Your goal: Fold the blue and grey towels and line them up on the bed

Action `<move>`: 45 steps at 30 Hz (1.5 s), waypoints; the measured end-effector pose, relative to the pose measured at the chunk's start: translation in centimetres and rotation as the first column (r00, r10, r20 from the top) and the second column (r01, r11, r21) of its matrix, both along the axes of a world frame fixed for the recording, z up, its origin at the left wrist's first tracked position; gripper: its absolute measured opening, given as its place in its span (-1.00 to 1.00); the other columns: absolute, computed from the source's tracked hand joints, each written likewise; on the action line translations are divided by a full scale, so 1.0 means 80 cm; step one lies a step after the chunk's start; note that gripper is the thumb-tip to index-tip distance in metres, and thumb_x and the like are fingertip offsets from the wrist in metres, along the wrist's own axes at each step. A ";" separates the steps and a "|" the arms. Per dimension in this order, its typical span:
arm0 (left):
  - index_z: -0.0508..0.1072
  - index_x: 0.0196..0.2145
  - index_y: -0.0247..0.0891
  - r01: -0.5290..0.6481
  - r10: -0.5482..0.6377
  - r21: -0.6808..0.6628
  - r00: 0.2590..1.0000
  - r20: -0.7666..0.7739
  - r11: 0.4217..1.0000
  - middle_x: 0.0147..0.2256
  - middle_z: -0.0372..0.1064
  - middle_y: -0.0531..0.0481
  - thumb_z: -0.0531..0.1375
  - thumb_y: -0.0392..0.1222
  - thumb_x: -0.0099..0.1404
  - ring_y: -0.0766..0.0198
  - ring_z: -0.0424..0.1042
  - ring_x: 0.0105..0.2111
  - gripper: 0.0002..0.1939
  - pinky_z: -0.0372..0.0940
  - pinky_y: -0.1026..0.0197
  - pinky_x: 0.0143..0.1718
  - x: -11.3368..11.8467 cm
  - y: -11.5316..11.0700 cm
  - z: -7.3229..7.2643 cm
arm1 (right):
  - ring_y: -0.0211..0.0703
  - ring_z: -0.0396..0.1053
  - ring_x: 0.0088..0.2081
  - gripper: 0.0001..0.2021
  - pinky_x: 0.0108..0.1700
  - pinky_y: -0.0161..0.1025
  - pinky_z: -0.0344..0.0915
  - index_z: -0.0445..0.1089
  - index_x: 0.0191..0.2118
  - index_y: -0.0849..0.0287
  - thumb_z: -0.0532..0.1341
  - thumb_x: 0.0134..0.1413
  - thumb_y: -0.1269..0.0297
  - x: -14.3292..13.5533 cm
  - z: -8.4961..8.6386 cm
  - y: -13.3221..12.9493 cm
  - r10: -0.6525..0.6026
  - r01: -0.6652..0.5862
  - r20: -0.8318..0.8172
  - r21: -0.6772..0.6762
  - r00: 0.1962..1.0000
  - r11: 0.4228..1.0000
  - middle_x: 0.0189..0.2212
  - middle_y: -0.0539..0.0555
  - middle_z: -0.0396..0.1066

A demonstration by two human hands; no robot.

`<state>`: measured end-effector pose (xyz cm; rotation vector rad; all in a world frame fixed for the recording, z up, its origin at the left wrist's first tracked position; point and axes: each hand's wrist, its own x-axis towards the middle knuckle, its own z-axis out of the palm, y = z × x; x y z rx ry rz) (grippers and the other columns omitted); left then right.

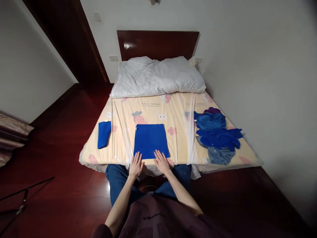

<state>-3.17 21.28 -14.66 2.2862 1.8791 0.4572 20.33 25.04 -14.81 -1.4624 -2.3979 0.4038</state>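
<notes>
A low bed with a cream sheet printed with pink carrots and rabbits (183,132) is the landmark, its dark reddish-brown wooden headboard (158,44) standing against a plain pale grey wall (235,59), with a rumpled white quilt (160,77) lying across the bed's head end. Left of the bed are a tall dark brown door (64,36) and, farther off, a shiny striped curtain (11,138) reaching a glossy dark red floor (66,142). Light glints off the headboard and the floor, while the room's right edge falls into shadow.
</notes>
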 end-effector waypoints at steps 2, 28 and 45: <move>0.07 0.41 -0.32 -0.077 0.077 -0.009 0.997 0.004 0.997 0.42 -0.10 -0.24 -0.09 -0.06 0.47 0.03 -0.12 0.43 -0.37 -0.08 -0.15 0.41 -0.031 -0.021 -0.004 | -0.03 -0.09 0.45 -0.43 0.44 0.10 -0.12 0.01 0.44 0.15 -0.10 0.41 0.15 0.033 -0.007 -0.006 -0.118 0.118 -0.002 0.004 0.993 0.993 0.44 0.14 -0.07; 0.35 0.11 -0.27 -0.293 0.436 -0.332 0.717 0.544 0.897 -0.11 0.51 -0.17 0.10 -0.18 0.30 0.13 0.56 -0.14 -0.58 0.45 0.03 -0.02 -0.068 -0.009 0.023 | 0.04 0.47 -0.04 -0.72 0.05 -0.05 0.44 0.51 -0.13 0.14 0.09 0.15 0.32 0.097 -0.003 -0.036 -0.442 0.493 -0.495 -0.030 0.748 0.869 -0.08 0.24 0.49; 0.44 0.14 -0.34 0.090 -0.091 -0.042 0.996 -0.025 0.995 0.29 0.23 -0.24 -0.01 -0.55 0.20 0.04 0.18 0.32 -0.41 0.15 -0.05 0.33 -0.051 0.053 0.003 | 0.05 0.34 0.10 -0.50 0.12 -0.03 0.21 0.48 0.11 0.12 0.11 0.08 0.57 0.065 -0.006 0.021 -0.279 0.276 -0.017 0.200 0.960 0.940 0.12 0.13 0.48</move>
